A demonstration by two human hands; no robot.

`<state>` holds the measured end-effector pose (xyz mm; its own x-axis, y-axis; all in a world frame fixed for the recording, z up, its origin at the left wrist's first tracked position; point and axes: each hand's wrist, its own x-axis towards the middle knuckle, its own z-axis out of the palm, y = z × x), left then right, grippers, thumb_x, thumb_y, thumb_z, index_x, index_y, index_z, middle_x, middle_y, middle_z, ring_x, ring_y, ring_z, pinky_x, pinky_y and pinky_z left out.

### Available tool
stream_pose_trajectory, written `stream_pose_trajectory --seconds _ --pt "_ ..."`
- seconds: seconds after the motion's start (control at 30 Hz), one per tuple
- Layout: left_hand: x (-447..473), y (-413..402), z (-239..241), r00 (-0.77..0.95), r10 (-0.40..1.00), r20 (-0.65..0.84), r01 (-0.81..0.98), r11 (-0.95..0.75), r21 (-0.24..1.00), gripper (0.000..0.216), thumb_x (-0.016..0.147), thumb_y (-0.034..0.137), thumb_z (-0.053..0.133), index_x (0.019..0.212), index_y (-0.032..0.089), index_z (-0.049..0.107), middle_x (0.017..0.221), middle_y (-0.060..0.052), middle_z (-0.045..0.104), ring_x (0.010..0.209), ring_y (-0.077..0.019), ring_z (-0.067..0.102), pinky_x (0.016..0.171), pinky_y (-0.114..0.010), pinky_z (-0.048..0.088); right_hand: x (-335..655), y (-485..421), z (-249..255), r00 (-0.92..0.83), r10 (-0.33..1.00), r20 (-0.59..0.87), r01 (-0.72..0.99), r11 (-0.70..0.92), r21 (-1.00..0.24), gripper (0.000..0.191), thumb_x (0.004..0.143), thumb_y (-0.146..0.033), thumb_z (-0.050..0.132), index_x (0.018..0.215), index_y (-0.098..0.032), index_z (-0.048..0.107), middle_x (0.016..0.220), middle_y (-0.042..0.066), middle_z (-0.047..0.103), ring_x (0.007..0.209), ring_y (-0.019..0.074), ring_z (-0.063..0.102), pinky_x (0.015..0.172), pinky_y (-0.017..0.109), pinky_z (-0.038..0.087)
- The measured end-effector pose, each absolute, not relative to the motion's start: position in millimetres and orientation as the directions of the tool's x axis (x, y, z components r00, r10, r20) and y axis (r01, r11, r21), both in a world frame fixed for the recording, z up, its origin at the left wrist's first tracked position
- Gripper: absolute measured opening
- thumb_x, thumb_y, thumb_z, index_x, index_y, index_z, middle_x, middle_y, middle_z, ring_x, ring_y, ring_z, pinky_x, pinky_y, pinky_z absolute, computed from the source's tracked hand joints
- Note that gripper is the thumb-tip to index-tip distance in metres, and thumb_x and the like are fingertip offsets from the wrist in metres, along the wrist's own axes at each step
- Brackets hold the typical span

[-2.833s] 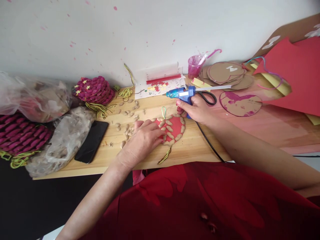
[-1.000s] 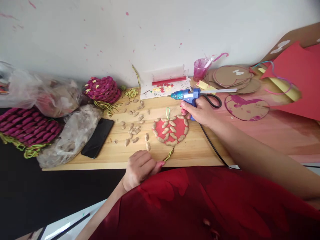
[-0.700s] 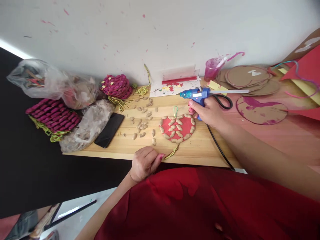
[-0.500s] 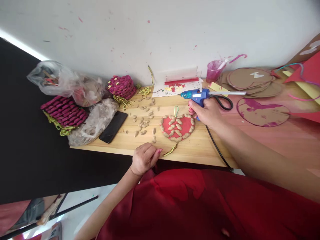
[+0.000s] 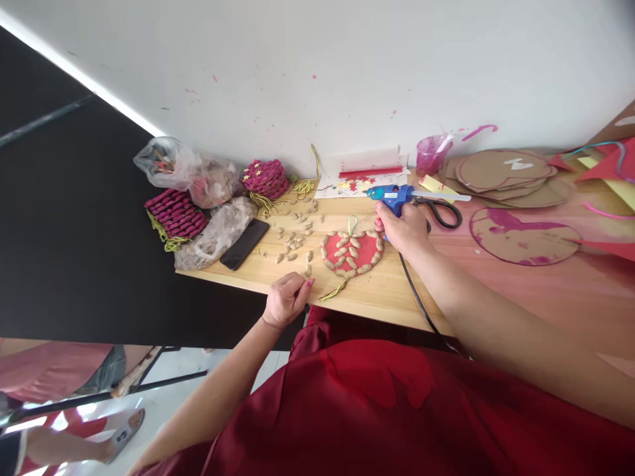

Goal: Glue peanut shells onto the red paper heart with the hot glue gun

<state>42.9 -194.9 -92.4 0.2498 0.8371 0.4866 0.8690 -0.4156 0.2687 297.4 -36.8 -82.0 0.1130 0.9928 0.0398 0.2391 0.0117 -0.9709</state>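
My right hand (image 5: pixel 403 226) is wrapped round a blue hot glue gun (image 5: pixel 395 196), its nozzle to the left and a glue stick out of its back. The gun is above the right side of a red heart-shaped piece (image 5: pixel 367 248). Peanuts line its border, with two short slanting rows down its middle. A green loop tops the piece and a yellow-green tassel (image 5: pixel 333 292) hangs from its tip. At the table's front edge, my left hand (image 5: pixel 286 301) is curled closed beside the tassel, with nothing visible in it. Loose peanuts (image 5: pixel 294 242) are scattered left of the heart.
Left stand a black phone (image 5: pixel 245 244), plastic bags (image 5: pixel 218 228) and purple woven pieces (image 5: pixel 177 215). White paper (image 5: pixel 325 193) with stars lies behind. Scissors (image 5: pixel 446 215), a pink-stained cup (image 5: pixel 430 155) and cardboard cutouts (image 5: pixel 526 236) are on the right. Another person's leg (image 5: pixel 64 444) shows lower left.
The camera view has shifted, so the items on the left appear further right. The glue gun stays in my right hand near the heart, and my left hand remains closed at the table edge.
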Motion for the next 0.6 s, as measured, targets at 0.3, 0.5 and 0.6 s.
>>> stream_pose_trajectory --seconds 0.3,0.5,0.6 --pt "42 -192 -97 0.256 0.809 0.529 0.85 -0.449 0.275 0.038 0.101 0.023 0.051 0.064 0.021 0.045 0.058 0.002 0.047 0.054 -0.0116 0.045 0.054 -0.026 0.036 301 -36 -94 0.093 0.99 0.107 0.229 0.084 -0.97 0.045 0.087 -0.063 0.061 0.08 -0.02 0.068 0.07 0.008 0.074 0.067 0.0247 0.074 0.062 0.033 0.058" --pt "41 -191 -100 0.283 0.796 0.536 0.844 -0.472 0.256 0.034 0.1 0.022 0.052 0.066 0.02 0.05 0.061 0.001 0.05 0.057 -0.0123 0.047 0.056 -0.026 0.037 302 -41 -84 0.083 0.991 0.102 0.194 0.084 -0.977 0.041 0.086 -0.059 0.064 0.08 -0.018 0.068 0.072 0.01 0.074 0.064 0.0249 0.073 0.054 0.032 0.056" --pt "40 -190 -100 0.3 0.79 0.534 0.838 -0.486 0.248 0.034 0.101 0.021 0.051 0.067 0.02 0.05 0.061 0.0 0.051 0.057 -0.0126 0.047 0.056 -0.026 0.036 303 -44 -80 0.083 0.993 0.085 0.172 0.07 -0.983 0.037 0.085 -0.057 0.067 0.08 -0.02 0.068 0.073 0.01 0.074 0.065 0.0259 0.073 0.049 0.032 0.055"
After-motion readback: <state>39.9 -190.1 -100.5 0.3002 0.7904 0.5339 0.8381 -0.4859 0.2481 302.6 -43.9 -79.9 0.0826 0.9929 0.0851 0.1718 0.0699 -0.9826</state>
